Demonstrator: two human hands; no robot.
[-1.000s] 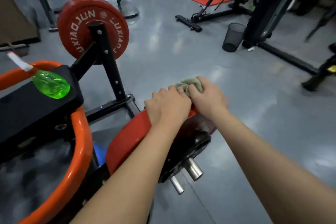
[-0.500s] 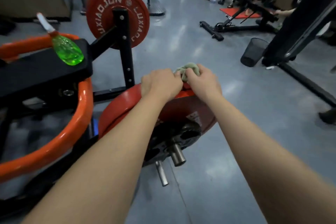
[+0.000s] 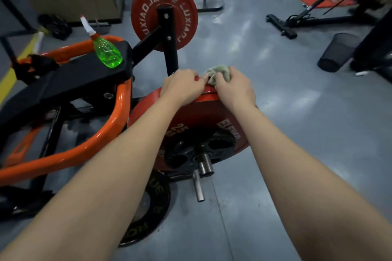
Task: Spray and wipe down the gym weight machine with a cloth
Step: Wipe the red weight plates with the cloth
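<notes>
cloth (image 3: 218, 72): on red plate (image 3: 203, 115) rim
right hand (image 3: 233, 90): grips cloth
left hand (image 3: 182, 87): curled over rim
room: floor (image 3: 297, 112) to right

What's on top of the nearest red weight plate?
The left hand grips its top rim; beside it the right hand holds a greenish cloth on the red weight plate. The rim beneath hands and cloth is covered.
</notes>
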